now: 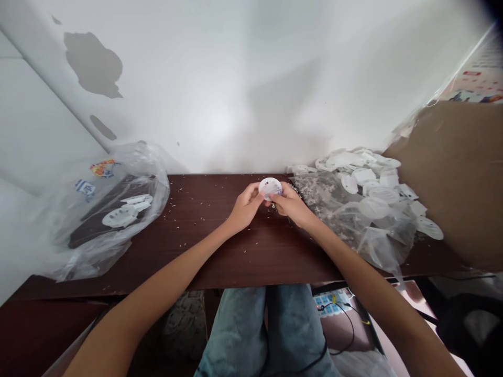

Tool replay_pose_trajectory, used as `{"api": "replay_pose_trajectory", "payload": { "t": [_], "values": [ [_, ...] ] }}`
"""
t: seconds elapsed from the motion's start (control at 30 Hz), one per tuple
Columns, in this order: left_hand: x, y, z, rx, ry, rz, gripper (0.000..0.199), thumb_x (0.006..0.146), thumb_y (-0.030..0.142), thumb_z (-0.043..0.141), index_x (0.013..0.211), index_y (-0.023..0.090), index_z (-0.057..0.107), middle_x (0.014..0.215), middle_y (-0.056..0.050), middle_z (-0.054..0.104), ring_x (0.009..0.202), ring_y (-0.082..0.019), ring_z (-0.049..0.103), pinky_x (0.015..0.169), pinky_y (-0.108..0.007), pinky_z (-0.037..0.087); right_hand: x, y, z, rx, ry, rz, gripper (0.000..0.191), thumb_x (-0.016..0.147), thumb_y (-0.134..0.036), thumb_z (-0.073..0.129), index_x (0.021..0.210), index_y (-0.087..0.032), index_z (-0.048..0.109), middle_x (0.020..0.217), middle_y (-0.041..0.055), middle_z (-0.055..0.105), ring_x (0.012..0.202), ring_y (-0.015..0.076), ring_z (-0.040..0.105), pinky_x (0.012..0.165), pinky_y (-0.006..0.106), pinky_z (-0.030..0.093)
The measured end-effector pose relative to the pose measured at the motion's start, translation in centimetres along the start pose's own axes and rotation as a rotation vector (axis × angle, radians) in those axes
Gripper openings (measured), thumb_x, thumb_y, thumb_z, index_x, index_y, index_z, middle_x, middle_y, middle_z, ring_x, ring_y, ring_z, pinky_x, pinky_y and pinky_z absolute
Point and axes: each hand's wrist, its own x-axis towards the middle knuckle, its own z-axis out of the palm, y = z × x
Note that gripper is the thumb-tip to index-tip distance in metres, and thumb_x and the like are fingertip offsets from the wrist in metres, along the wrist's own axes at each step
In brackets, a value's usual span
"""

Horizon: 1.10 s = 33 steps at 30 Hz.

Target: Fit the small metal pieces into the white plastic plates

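Observation:
Between both hands, above the middle of the dark brown table (220, 256), is a round white disc (270, 187) with small dark marks on its face. My left hand (248, 203) is closed on the disc's left edge, thumb on top. From the other side, my right hand (290, 201) grips its lower right edge, with the thumb lying over the face. Small pale bits show just under the fingers, too small to name. To the right, a pile of similar white discs (373, 178) lies on a clear plastic bag (385, 243).
At the left lies an open clear plastic bag (157, 209) with several white discs (121, 213) inside. Tiny pale scraps dot the tabletop. A heap of small pieces (316, 193) is near my right hand. A cardboard box (459, 178) stands at the right, and a white wall (212, 89) rises behind.

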Motion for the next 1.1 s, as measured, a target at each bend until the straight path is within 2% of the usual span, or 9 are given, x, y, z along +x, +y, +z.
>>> {"api": "replay_pose_trajectory", "payload": {
  "t": [0.2,0.3,0.4,0.47,0.53,0.6,0.67,0.93,1.1],
  "values": [
    [0.6,-1.0,0.1,-0.12,0.135,-0.055,0.055,0.096,0.047,0.072,0.14,0.022,0.051,0.123,-0.012,0.075,0.091,-0.018,0.073,0.08,-0.032,0.056,0.2,0.1,-0.4,-0.076,0.003,-0.03,0.049,0.089,-0.054,0.071,0.123,-0.025,0.05,0.081,-0.0023,0.068,0.048,0.0088,0.037,0.044,0.023,0.025],
    [1.3,-1.3,-1.0,-0.065,0.291,-0.033,0.041,0.1,0.046,0.065,0.133,0.022,0.055,0.118,-0.01,0.075,0.091,-0.018,0.073,0.076,-0.029,0.055,0.5,-0.9,-2.5,-0.247,0.132,-0.091,0.049,0.09,-0.057,0.069,0.124,-0.024,0.056,0.088,0.0007,0.069,0.058,0.012,0.048,0.052,0.025,0.034],
    [1.7,-1.2,-2.1,0.104,0.336,0.043,0.028,0.103,0.043,0.06,0.122,0.022,0.065,0.114,-0.008,0.076,0.096,-0.019,0.071,0.079,-0.03,0.056,0.8,-2.6,-5.7,-0.535,0.233,-0.11,0.04,0.091,-0.055,0.068,0.112,-0.022,0.067,0.097,0.0052,0.072,0.076,0.0179,0.059,0.065,0.03,0.043],
    [1.6,-1.1,-2.3,0.212,0.303,0.089,0.024,0.104,0.039,0.057,0.115,0.023,0.071,0.115,-0.007,0.077,0.102,-0.02,0.07,0.087,-0.032,0.056,0.7,-3.8,-7.7,-0.698,0.159,-0.043,0.035,0.092,-0.054,0.066,0.099,-0.02,0.071,0.096,0.0054,0.074,0.082,0.0209,0.062,0.072,0.033,0.044],
    [1.4,-1.1,-2.2,0.289,0.247,0.097,0.025,0.105,0.038,0.056,0.116,0.024,0.073,0.119,-0.006,0.076,0.107,-0.021,0.07,0.093,-0.034,0.054,0.4,-4.7,-9.0,-0.857,-0.042,0.057,0.03,0.09,-0.05,0.068,0.093,-0.02,0.073,0.096,0.0054,0.076,0.087,0.0231,0.065,0.076,0.034,0.044],
    [1.1,-1.3,-1.9,0.337,0.192,0.075,0.028,0.103,0.039,0.06,0.124,0.024,0.071,0.124,-0.007,0.076,0.111,-0.022,0.07,0.095,-0.035,0.054,0.1,-4.9,-9.3,-0.977,-0.252,0.124,0.023,0.088,-0.044,0.07,0.093,-0.022,0.076,0.1,0.0046,0.077,0.091,0.0244,0.067,0.077,0.034,0.044],
    [1.0,-1.4,-1.7,0.361,0.151,0.06,0.033,0.101,0.041,0.064,0.129,0.023,0.069,0.127,-0.008,0.075,0.112,-0.022,0.07,0.094,-0.034,0.054,0.0,-4.6,-9.0,-1.048,-0.332,0.139,0.017,0.086,-0.037,0.071,0.095,-0.024,0.078,0.101,0.0034,0.078,0.092,0.0245,0.068,0.076,0.033,0.044],
    [1.1,-1.6,-1.4,0.305,-0.025,-0.014,0.035,0.101,0.051,0.064,0.114,0.02,0.076,0.108,-0.007,0.079,0.09,-0.017,0.069,0.075,-0.027,0.052,0.3,-2.8,-7.8,-1.065,-0.228,-0.041,0.012,0.088,-0.024,0.062,0.092,-0.023,0.073,0.099,0.0032,0.077,0.091,0.022,0.068,0.078,0.031,0.044],
    [1.0,-1.7,-1.0,0.247,-0.08,-0.091,0.039,0.101,0.051,0.062,0.119,0.019,0.075,0.106,-0.008,0.078,0.08,-0.016,0.068,0.064,-0.025,0.051,0.1,-3.0,-8.0,-1.082,-0.289,0.057,0.018,0.081,-0.027,0.07,0.098,-0.025,0.076,0.096,0.0019,0.076,0.086,0.0215,0.067,0.072,0.03,0.043]
  ]
}}
